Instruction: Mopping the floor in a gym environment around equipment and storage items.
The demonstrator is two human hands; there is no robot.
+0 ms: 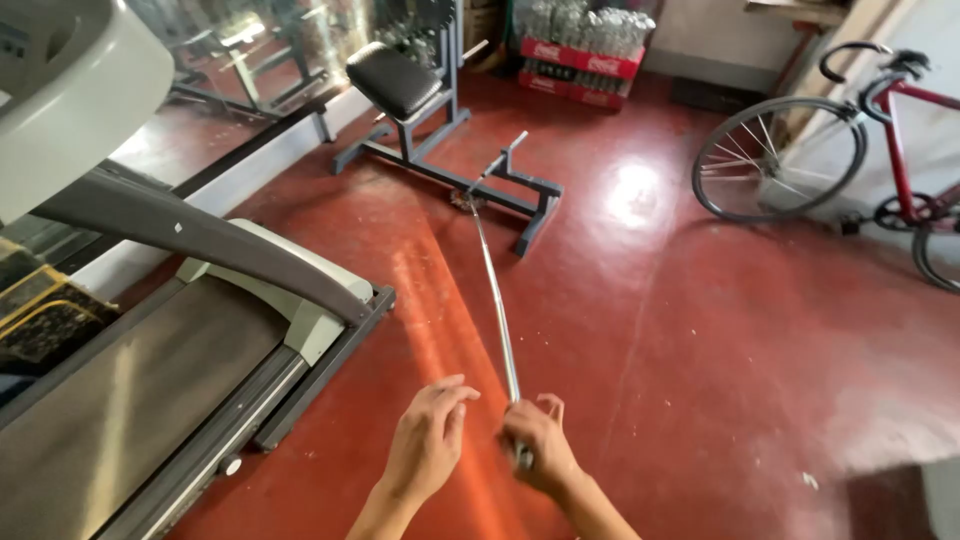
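My right hand (541,447) is closed round the near end of a long steel bar (497,300), fingers wrapped tight on it, while my left hand (427,443) hovers just beside it with the fingers loosely curled and holding nothing. The bar runs away from me across the red floor (700,330) and its far end sits at the grey frame of the weight bench (440,120), where I can make out something small and dark fitted on it (a collar or a brush head, I cannot tell which).

What worries me is the length: I hold it by the very tip with one hand, so any twist of my wrist swings the far end widely. It could knock the bench frame or skid off sideways. If my grip slips, the bar drops onto the polished floor and may roll toward the treadmill (180,370) on my left. The bicycle (850,150) stands well apart to the right, likely safe unless I sweep wide.
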